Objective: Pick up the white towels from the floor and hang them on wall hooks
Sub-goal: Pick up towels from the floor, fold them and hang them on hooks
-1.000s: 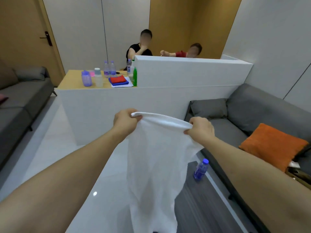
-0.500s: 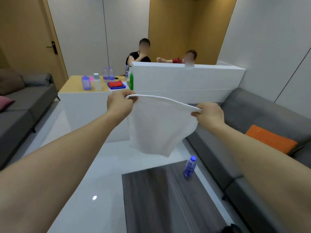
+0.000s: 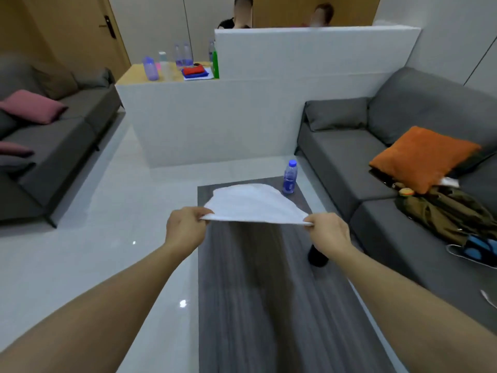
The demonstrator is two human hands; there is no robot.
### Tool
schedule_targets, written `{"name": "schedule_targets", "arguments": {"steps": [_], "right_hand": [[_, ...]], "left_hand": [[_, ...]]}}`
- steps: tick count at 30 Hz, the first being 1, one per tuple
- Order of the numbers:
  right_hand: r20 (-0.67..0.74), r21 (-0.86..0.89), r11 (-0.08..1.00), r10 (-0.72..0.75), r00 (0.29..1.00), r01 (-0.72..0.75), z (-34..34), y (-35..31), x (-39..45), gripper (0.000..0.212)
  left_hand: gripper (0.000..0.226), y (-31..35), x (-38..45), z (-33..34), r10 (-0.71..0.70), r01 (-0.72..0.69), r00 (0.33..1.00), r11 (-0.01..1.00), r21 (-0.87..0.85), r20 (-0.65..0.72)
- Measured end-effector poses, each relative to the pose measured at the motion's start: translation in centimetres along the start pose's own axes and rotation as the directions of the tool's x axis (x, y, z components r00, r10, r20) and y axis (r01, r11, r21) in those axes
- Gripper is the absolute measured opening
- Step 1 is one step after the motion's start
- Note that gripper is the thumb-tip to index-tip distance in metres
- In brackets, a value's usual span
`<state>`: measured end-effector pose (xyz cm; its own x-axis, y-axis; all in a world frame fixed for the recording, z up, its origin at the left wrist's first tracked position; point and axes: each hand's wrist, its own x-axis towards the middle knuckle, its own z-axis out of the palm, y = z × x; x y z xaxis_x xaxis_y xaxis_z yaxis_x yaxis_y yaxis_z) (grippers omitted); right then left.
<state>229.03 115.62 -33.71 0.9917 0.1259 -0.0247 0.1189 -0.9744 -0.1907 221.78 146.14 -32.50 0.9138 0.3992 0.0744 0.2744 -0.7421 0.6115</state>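
Since the earlier frame we dropped both hands, billowing the white towel (image 3: 254, 204) flat over the near table (image 3: 269, 292). Left hand (image 3: 185, 228) and right hand (image 3: 326, 232) pinched its near corners; light, limp cloth, best held there.

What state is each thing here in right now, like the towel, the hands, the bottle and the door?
white towel: held by its near edge, billowed out over the table.
left hand: pinching one towel corner.
right hand: pinching the other corner.
blue-capped bottle: upright on the dark table, capped.
door: closed.
orange cushion: lying tilted on the grey sofa.
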Motion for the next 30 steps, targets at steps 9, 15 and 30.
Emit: {"name": "schedule_targets", "arguments": {"steps": [9,15,30], "right_hand": [[0.285,-0.1,0.995,0.035,0.958,-0.006,10.2,6.9,-19.1,0.017],[0.48,-0.105,0.989,0.14,0.866,-0.102,14.9,8.4,-32.5,0.016],[0.375,0.01,0.96,0.255,0.891,-0.278,11.6,7.8,-40.5,0.023]], "left_hand": [[0.024,-7.9,-20.0,7.1,-0.151,0.125,0.947,0.986,0.109,0.284],[0.013,-13.1,-31.2,7.7,-0.201,0.105,0.83,0.972,0.208,0.521],[0.011,-13.5,-34.8,3.6,-0.1,0.017,0.891,0.982,0.188,0.443]]}}
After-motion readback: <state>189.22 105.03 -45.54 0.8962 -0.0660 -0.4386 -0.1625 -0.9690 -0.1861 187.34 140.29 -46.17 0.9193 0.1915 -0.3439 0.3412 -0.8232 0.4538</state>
